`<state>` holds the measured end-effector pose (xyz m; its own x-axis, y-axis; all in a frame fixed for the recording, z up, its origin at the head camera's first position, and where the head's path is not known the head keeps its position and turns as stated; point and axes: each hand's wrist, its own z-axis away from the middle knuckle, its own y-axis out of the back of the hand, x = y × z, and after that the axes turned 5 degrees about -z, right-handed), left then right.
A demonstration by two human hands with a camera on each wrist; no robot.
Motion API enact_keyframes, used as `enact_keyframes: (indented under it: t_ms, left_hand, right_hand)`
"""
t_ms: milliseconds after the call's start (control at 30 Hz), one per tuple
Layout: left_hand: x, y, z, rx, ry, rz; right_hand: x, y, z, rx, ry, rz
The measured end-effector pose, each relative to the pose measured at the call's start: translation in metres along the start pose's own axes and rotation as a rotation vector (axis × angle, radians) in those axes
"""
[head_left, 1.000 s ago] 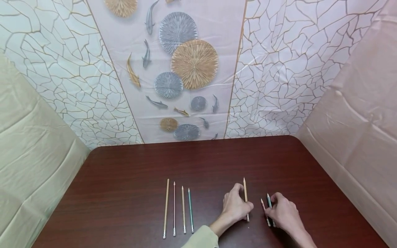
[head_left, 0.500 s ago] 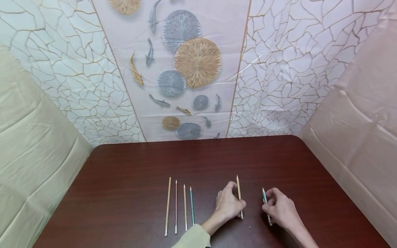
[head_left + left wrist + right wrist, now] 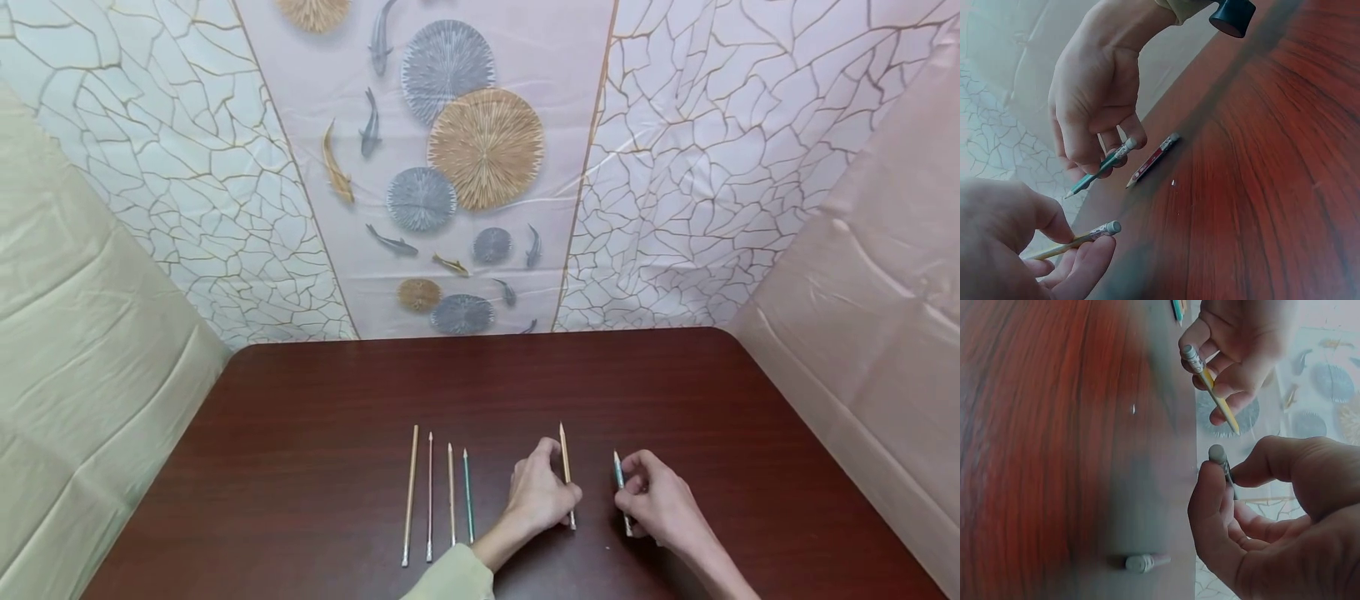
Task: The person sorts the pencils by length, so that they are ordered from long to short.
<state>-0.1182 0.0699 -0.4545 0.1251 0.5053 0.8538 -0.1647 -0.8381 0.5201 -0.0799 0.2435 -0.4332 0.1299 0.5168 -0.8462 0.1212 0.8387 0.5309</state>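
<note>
My left hand [image 3: 536, 496] pinches a short yellow pencil [image 3: 566, 468] between thumb and fingers, point facing away from me. To its right, my right hand [image 3: 663, 504] grips a short green pencil [image 3: 618, 473] near its eraser end. The left wrist view shows both held pencils raised off the table. A short red pencil [image 3: 1149, 164] lies on the table near the right hand; that hand hides it in the head view. Left of the hands lies a row: a long tan pencil [image 3: 410, 500], a red pencil [image 3: 431, 492], a yellow pencil [image 3: 452, 487] and a green pencil [image 3: 468, 487].
The dark red-brown table [image 3: 315, 408] has rounded far corners. Patterned cloth [image 3: 480, 250] hangs behind it, with plain cloth at both sides. A tiny white speck [image 3: 607, 548] lies between the hands. My left sleeve [image 3: 453, 575] covers some lower ends of the row.
My right hand has picked up the green pencil from beside the short red one and carried it left. My left hand has moved left with its yellow pencil. The head view has shifted slightly.
</note>
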Motion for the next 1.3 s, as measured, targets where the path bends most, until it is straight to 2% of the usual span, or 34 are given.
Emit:
enact_keyframes:
  t_ms: [167, 333, 567, 833, 1000, 1300]
  left_hand:
    - [-0.004, 0.005, 0.002, 0.024, -0.010, -0.046]
    - [-0.008, 0.010, 0.004, 0.048, -0.012, -0.104]
    - [-0.012, 0.016, 0.009, 0.062, -0.003, -0.104]
    - [-0.021, 0.028, 0.013, 0.096, 0.011, -0.142]
    - [-0.026, 0.034, 0.016, 0.098, 0.007, -0.149]
    - [-0.031, 0.041, 0.021, 0.114, -0.013, -0.232]
  right_hand:
    - [-0.003, -0.006, 0.000, -0.012, 0.026, -0.033]
    - [-0.006, -0.012, 0.000, -0.034, 0.019, -0.064]
    - [-0.011, -0.023, -0.001, -0.055, 0.022, -0.092]
    - [-0.018, -0.037, -0.002, -0.083, 0.041, -0.100]
    - [-0.020, -0.042, -0.002, -0.093, 0.045, -0.100]
    - [-0.022, -0.051, -0.003, -0.115, 0.053, -0.148]
